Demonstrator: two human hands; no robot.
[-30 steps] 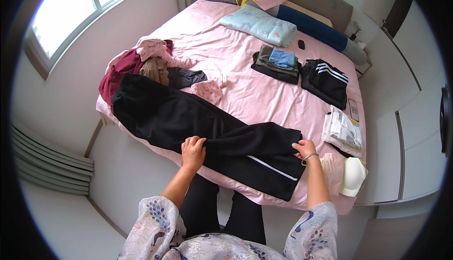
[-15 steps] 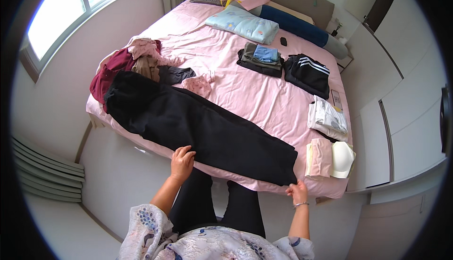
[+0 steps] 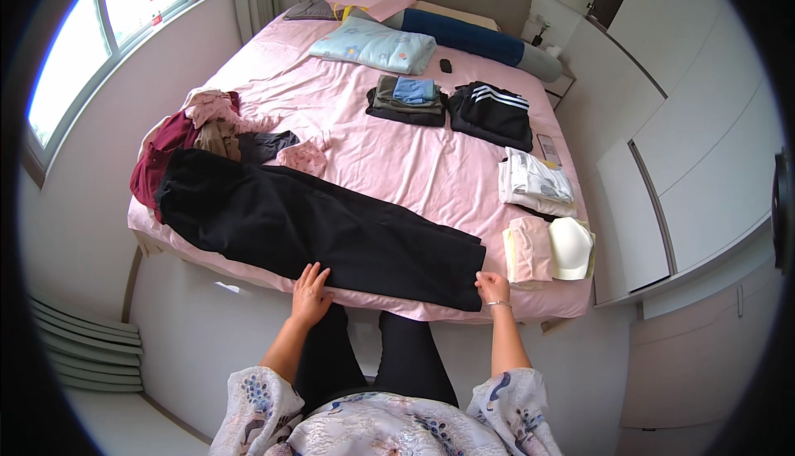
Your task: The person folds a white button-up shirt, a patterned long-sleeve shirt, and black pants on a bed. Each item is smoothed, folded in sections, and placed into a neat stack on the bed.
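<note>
A pair of black trousers [image 3: 331, 228] lies lengthwise along the near edge of the bed, legs one on the other, waist at the left and hems at the right. My left hand [image 3: 311, 294] rests on their near edge, about midway along, with its fingers stretched out. At the hem end, my right hand [image 3: 493, 288] is closed in a pinch on the trousers' right edge; the fingertips are partly hidden. Under and behind the waist end lies a loose heap of clothes, with a dark red garment [image 3: 166, 158] and a pink patterned piece [image 3: 303, 156].
To the right lie folded white clothes [image 3: 537, 183], a folded pink garment [image 3: 528, 249] and a white bra [image 3: 571, 249]. Farther back are folded black clothes with white stripes [image 3: 490, 116] and a dark stack topped with blue [image 3: 406, 101]. A light blue pillow [image 3: 373, 44] lies beyond.
My right hand has moved up along the hem end to the trousers' right edge. The fingers of my left hand have straightened on the near edge. The whole view has shifted.
</note>
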